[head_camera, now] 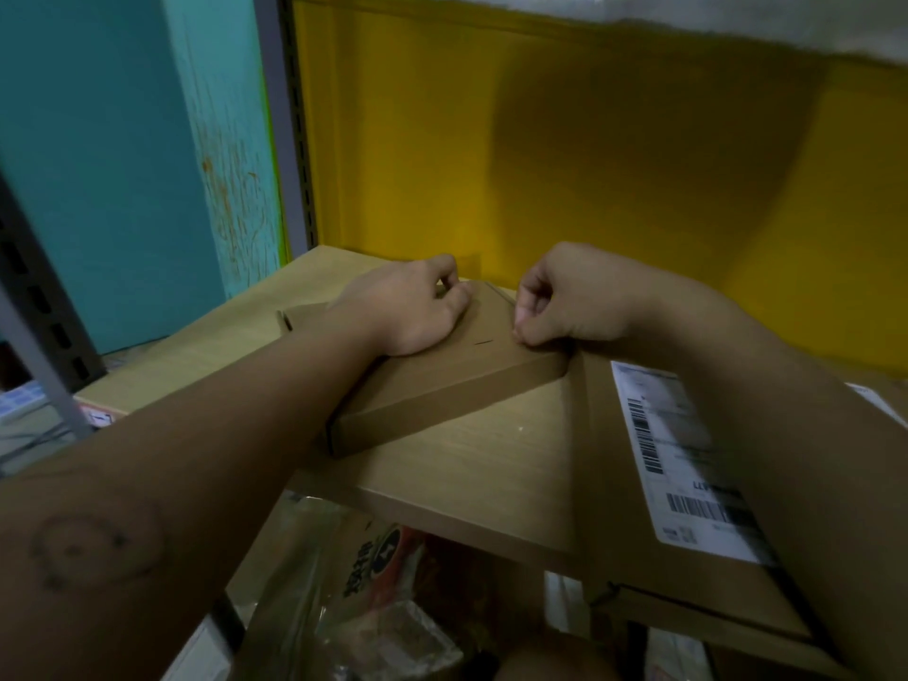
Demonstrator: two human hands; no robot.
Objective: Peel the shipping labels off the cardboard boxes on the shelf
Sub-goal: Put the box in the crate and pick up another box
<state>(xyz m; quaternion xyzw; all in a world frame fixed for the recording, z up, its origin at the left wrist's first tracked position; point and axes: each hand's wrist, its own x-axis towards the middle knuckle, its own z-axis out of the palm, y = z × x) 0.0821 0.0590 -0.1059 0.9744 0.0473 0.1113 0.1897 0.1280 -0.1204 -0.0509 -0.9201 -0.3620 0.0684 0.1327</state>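
The thumb and forefinger (520, 330) of the right hand (565, 297) are pressed together in a small pinch at the right corner of the flat box (442, 385). The other fingers are curled into the palm. Whether a thin edge of something is between the two tips is too small to tell. The fingers (454, 291) of the left hand (408, 312) are also curled, around the far edge of the same box, and the heel of this hand rests on the top face.

The flat box is of plain brown cardboard, low and rectangular, closed, with a smooth top that shows only a short dark mark. It lies turned at an angle on the shelf board (467, 464), which has a pale wood pattern. Touching its right corner is a larger box (604, 484) of the same brown cardboard. On its top face, under the right forearm, is the shipping label (683, 459): white, rectangular, with black barcodes and small blurred print. It is stuck flat.

Under the shelf, near, a clear crinkled plastic bag (393, 636) and a printed package (388, 557) are seen. Behind the shelf is a yellow wall (589, 164), and to the left a slotted grey metal post (295, 140) and a teal wall (98, 140).
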